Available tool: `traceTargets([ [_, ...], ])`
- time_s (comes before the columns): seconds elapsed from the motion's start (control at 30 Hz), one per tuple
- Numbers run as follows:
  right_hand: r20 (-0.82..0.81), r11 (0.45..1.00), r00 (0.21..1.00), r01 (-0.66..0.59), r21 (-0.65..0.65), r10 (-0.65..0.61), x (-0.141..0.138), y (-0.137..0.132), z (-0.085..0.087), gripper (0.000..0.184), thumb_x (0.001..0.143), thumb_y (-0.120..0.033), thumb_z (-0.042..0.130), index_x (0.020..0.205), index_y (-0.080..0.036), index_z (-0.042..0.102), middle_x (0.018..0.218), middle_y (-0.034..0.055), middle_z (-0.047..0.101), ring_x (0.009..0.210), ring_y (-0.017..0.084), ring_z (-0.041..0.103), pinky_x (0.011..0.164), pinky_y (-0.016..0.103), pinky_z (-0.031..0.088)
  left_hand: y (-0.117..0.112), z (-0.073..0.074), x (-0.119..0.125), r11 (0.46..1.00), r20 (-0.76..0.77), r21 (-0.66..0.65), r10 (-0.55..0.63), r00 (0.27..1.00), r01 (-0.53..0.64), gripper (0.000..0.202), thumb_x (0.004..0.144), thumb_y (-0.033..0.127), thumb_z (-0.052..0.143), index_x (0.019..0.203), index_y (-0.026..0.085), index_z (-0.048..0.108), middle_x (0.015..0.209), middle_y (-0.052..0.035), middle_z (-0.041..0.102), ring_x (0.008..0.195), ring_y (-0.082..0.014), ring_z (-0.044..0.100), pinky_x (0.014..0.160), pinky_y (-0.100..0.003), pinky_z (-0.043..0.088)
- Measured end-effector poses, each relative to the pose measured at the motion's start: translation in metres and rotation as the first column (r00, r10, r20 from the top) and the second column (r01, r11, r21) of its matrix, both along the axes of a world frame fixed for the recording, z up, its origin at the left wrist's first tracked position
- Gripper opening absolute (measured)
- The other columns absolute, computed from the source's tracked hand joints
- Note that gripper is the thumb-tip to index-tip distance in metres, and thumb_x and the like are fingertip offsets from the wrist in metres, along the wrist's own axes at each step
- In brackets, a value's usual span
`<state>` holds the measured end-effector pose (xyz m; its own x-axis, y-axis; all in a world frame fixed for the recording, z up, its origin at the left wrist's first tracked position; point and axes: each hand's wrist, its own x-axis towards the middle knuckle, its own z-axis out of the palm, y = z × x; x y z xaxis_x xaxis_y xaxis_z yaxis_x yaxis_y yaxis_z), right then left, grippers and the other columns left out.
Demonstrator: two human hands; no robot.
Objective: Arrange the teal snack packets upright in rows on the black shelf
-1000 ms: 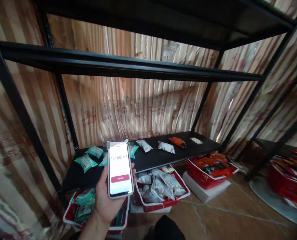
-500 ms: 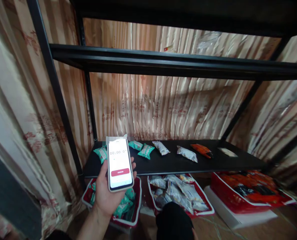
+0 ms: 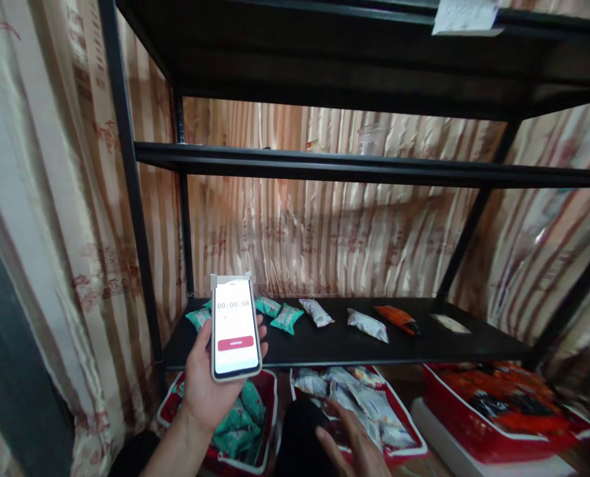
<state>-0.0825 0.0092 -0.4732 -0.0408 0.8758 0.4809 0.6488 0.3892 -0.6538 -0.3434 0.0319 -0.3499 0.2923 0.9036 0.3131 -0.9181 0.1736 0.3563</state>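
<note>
Head view: left hand (image 3: pixel 202 391) holds a phone (image 3: pixel 235 331) upright, screen toward the camera, in front of the left end of the bottom shelf (image 3: pixel 334 348). Fingers clamped around the phone's edges, thumb on its left side. Screen reads 00:00:08 over a red button; the button text is too small to read. It was 00:00:07 half a second ago. The strip above the phone is blurred out.

Phone: white screen, pale case, rounded corners, slightly tilted.

Right hand (image 3: pixel 351 440) has come into view at the bottom since the earlier frame, with fingers apart, holding nothing, over the middle basket (image 3: pixel 418 452) of silver packets. The view has also tipped up: a paper label (image 3: pixel 466 16) now shows on the top shelf edge, writing not legible.

On the bottom shelf, left to right: green packets (image 3: pixel 287 318), silver packets (image 3: pixel 367 324), one orange packet (image 3: pixel 395 318), one white packet (image 3: pixel 449 323), lying flat and apart. Packet print is unreadable.

On the floor below: a red basket (image 3: pixel 271 397) with green packets under the phone, and the right basket (image 3: pixel 453 411) with orange packets. A striped curtain (image 3: pixel 324 232) with faint red print hangs behind the rack.
</note>
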Motion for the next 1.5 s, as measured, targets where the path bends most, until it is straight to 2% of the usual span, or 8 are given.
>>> traceTargets([
  [0.17,0.054,0.922,0.97,-0.242,0.301,0.237,-0.045,0.003,0.086,0.013,0.084,-0.034,0.058,0.091,-0.023,0.057,0.079,0.0016,0.066,0.07,0.013,0.065,0.063,0.019,0.054,0.0,0.015,0.006,1.0,0.009,0.002,0.003,1.0,-0.003,0.051,0.089,0.05,0.035,0.126,0.02,0.054,0.126,-0.0148,0.058,0.119,-0.0318,0.051,0.1,-0.05,0.038],
  [0.3,0.073,0.811,0.923,-0.369,0.455,0.379,-0.07,0.012,0.125,0.008,0.085,-0.029,0.057,0.088,-0.022,0.054,0.079,0.0013,0.063,0.072,0.012,0.063,0.063,0.018,0.051,-0.002,0.033,0.009,0.999,-0.033,-0.016,0.049,0.998,-0.05,0.049,0.09,0.047,0.037,0.128,0.019,0.052,0.125,-0.0153,0.058,0.118,-0.0321,0.052,0.1,-0.052,0.038],
  [0.5,0.095,0.685,0.892,-0.403,0.607,0.441,-0.085,0.027,0.157,0.007,0.084,-0.025,0.059,0.087,-0.021,0.054,0.076,0.0011,0.063,0.073,0.012,0.063,0.065,0.019,0.051,-0.002,0.058,0.008,0.996,-0.097,0.023,0.089,0.991,-0.087,0.053,0.09,0.048,0.036,0.128,0.014,0.051,0.123,-0.0178,0.059,0.114,-0.0316,0.055,0.1,-0.05,0.039],
  [0.87,0.04,0.594,0.916,-0.291,0.75,0.399,-0.093,0.048,0.215,0.007,0.081,-0.02,0.062,0.076,-0.02,0.058,0.067,0.0001,0.062,0.062,0.012,0.061,0.058,0.021,0.05,0.014,0.12,0.018,0.99,-0.144,0.115,0.099,0.985,-0.082,0.058,0.091,0.046,0.033,0.137,0.011,0.038,0.119,-0.0196,0.061,0.112,-0.032,0.056,0.098,-0.053,0.039],
  [1.17,0.042,0.59,0.932,-0.262,0.764,0.36,-0.101,0.073,0.267,0.014,0.082,-0.027,0.062,0.071,-0.019,0.058,0.066,-0.0001,0.062,0.059,0.011,0.058,0.056,0.022,0.048,0.03,0.184,0.009,0.978,-0.195,0.188,0.127,0.973,-0.09,0.062,0.091,0.05,0.023,0.132,0.008,0.044,0.117,-0.02,0.061,0.109,-0.0323,0.058,0.094,-0.053,0.043],
  [1.3,0.012,0.621,0.928,-0.259,0.74,0.373,-0.11,0.083,0.288,0.015,0.081,-0.03,0.063,0.073,-0.019,0.058,0.068,0.0007,0.063,0.061,0.011,0.059,0.06,0.023,0.049,0.037,0.21,0.001,0.971,-0.224,0.229,0.123,0.967,-0.071,0.066,0.091,0.052,0.017,0.128,0.007,0.046,0.117,-0.0213,0.06,0.11,-0.0331,0.057,0.091,-0.055,0.043],
  [1.4,-0.036,0.628,0.895,-0.282,0.725,0.444,-0.119,0.092,0.31,0.018,0.08,-0.034,0.064,0.073,-0.019,0.057,0.069,0.001,0.064,0.062,0.012,0.061,0.061,0.024,0.05,0.043,0.231,-0.005,0.96,-0.226,0.264,0.158,0.961,-0.095,0.066,0.091,0.052,0.018,0.125,0.006,0.05,0.116,-0.0222,0.06,0.108,-0.0334,0.058,0.087,-0.055,0.046],
  [1.5,-0.08,0.584,0.818,-0.335,0.74,0.57,-0.131,0.1,0.337,0.024,0.077,-0.04,0.065,0.074,-0.019,0.055,0.07,-0.0008,0.062,0.063,0.012,0.063,0.063,0.024,0.052,0.051,0.257,-0.012,0.944,-0.212,0.306,0.194,0.958,-0.124,0.062,0.092,0.048,0.017,0.121,0.005,0.052,0.115,-0.0215,0.06,0.107,-0.0335,0.058,0.083,-0.054,0.048],
])
